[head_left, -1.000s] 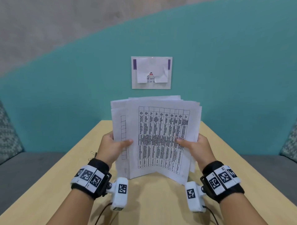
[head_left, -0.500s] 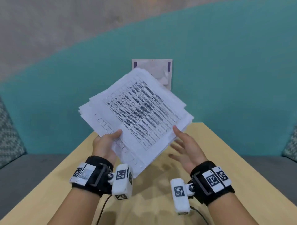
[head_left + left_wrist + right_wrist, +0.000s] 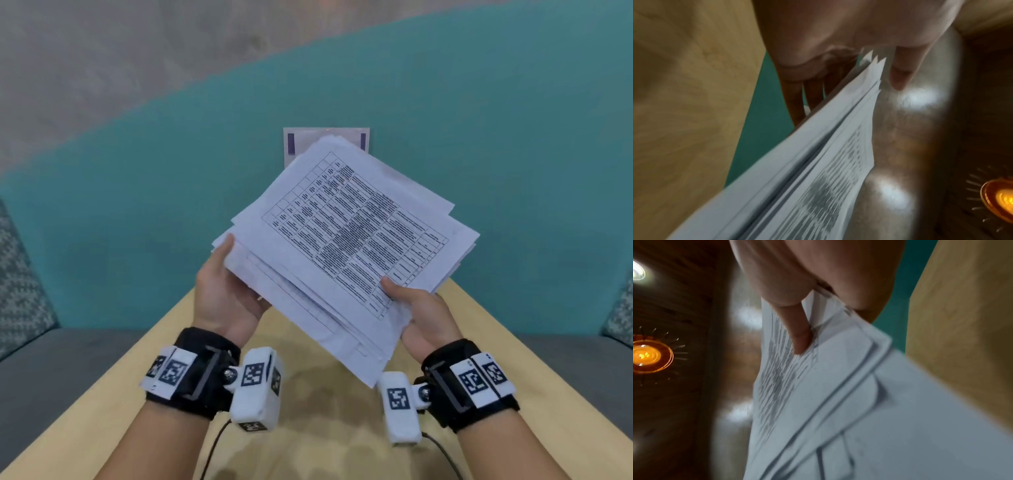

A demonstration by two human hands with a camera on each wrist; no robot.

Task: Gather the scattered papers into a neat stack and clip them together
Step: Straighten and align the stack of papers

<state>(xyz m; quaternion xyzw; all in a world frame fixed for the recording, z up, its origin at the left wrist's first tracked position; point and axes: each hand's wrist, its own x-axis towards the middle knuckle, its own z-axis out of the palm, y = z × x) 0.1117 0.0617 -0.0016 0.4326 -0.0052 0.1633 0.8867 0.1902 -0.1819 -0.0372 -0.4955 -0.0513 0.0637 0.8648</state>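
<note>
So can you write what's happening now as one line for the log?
stage: squaring stack | papers: uneven, tilted, held above table | left hand: holds left edge | right hand: pinches near corner | clip: not on

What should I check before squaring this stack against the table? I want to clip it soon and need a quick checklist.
1. Left hand holds the papers: ok, fingers beneath, thumb at the edge.
2. Right hand grips them: ok, thumb on the top sheet.
3. Edges aligned: not ok, sheets fan out at the corners.
4. Stack clear of the table: ok, held tilted above it.
5. Clip within reach: cannot tell, none shows in any view.
6. All sheets gathered: cannot tell, the stack hides the far table.
</note>
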